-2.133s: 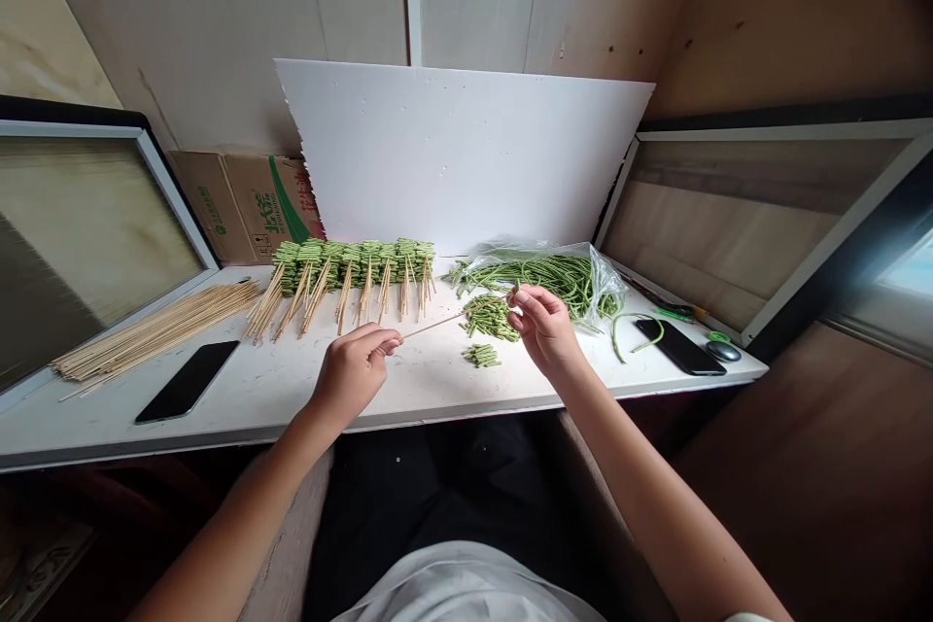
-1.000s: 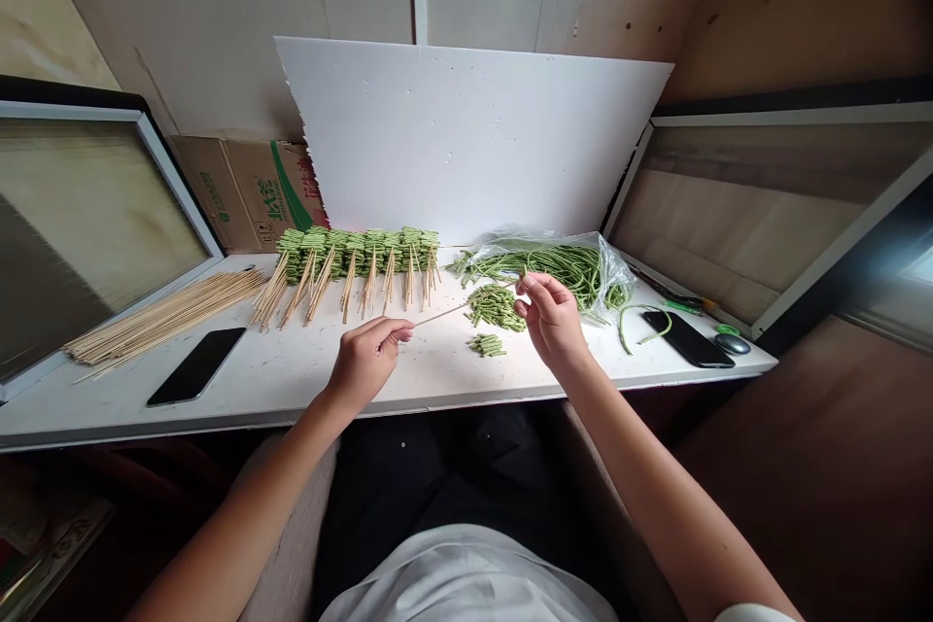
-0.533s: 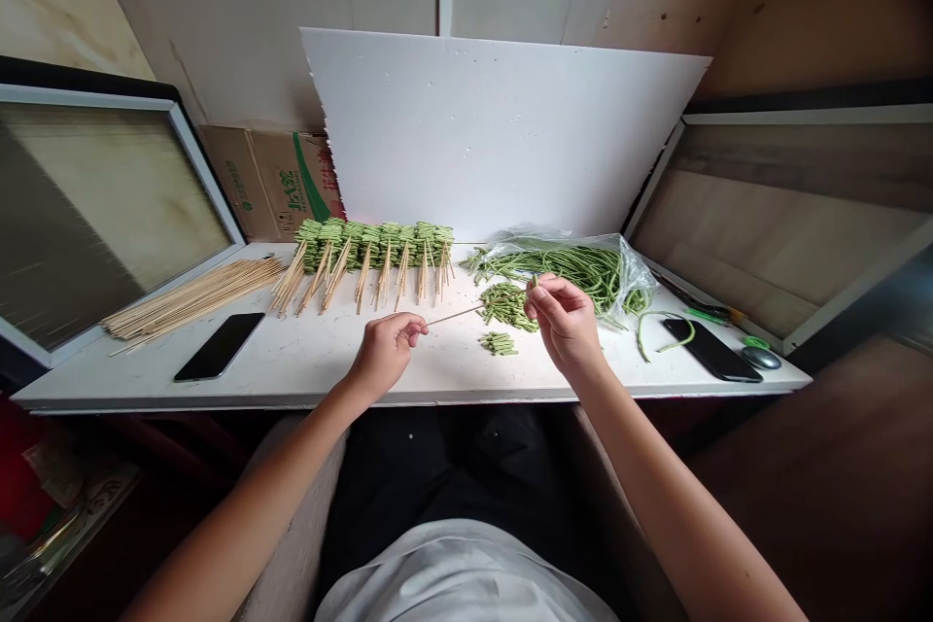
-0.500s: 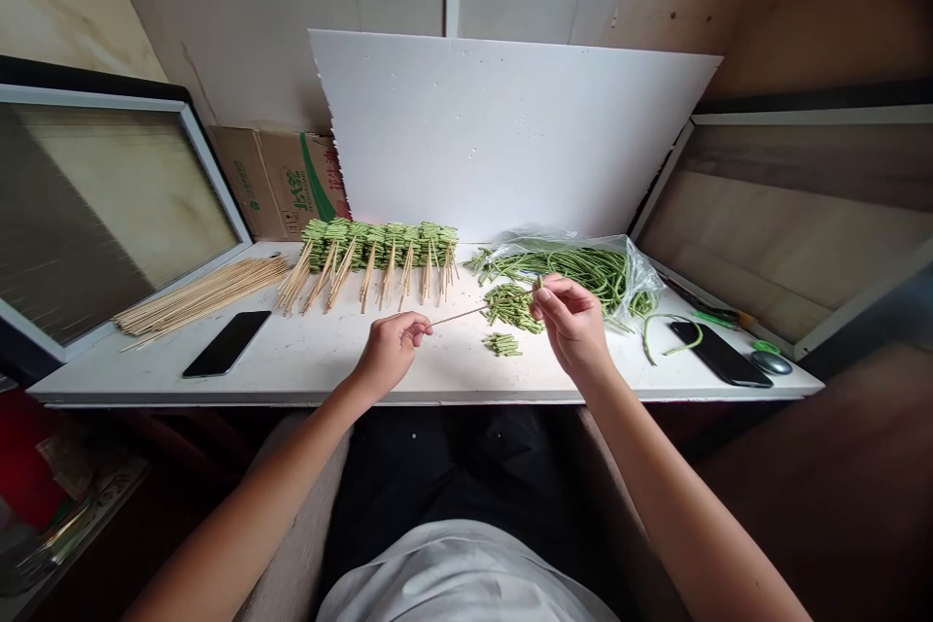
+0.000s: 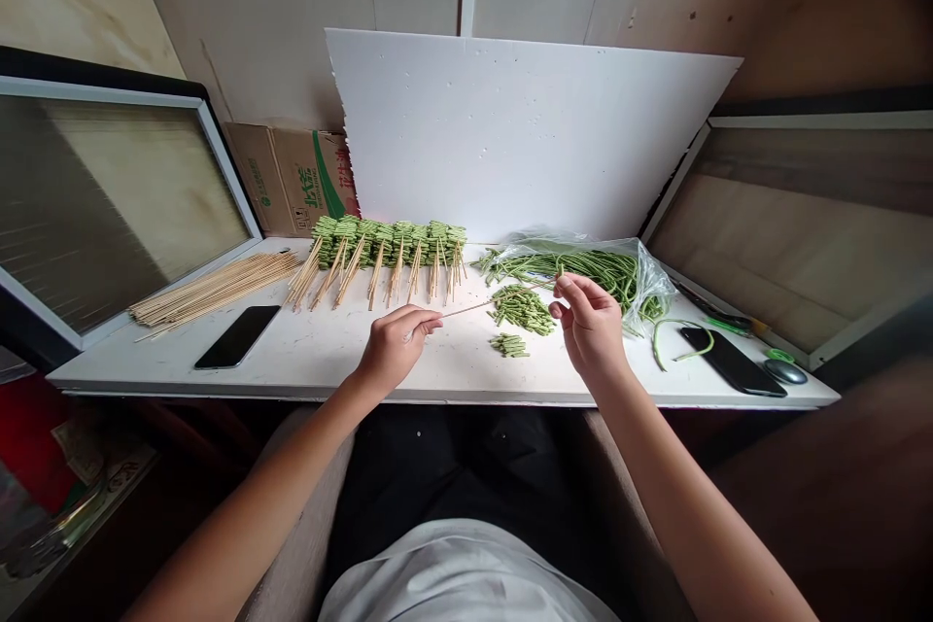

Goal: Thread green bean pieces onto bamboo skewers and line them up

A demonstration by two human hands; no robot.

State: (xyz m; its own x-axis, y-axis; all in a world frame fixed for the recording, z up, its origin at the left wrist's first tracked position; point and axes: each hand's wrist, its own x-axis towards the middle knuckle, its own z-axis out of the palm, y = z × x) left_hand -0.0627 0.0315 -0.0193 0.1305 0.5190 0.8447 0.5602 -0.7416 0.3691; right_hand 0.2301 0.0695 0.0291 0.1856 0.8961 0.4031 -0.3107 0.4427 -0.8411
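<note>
right hand [image 5: 592, 330] eased off cut beans [image 5: 521, 309], grip pinching one piece [image 5: 561, 269]; left hand [image 5: 397, 348] pinches a skewer [image 5: 466, 309].

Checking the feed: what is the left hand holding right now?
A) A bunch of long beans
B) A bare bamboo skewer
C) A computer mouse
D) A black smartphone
B. The left hand pinches a bare bamboo skewer between its fingers, with the tip pointing toward the cut long bean pieces.
</note>
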